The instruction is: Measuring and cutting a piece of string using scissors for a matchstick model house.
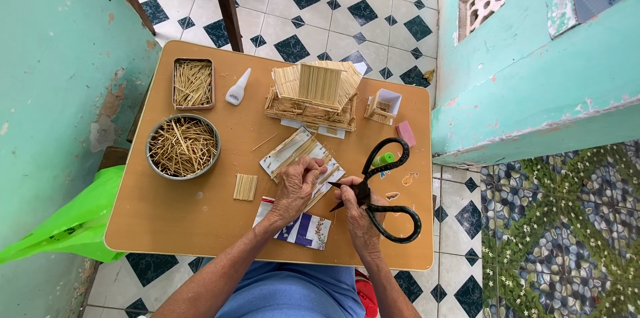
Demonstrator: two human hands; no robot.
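Note:
My right hand grips large black scissors, blades pointing left toward my other hand. My left hand pinches thin sticks at the edge of a flat panel of glued sticks on white card. Under my left wrist lies a printed blue and white card. A small house model made of sticks stands at the back middle of the small wooden table.
A round metal bowl and a rectangular tin, both full of sticks, sit at the left. A white glue bottle, a small stick bundle, a small stick box and a pink block lie around. A green bag hangs left.

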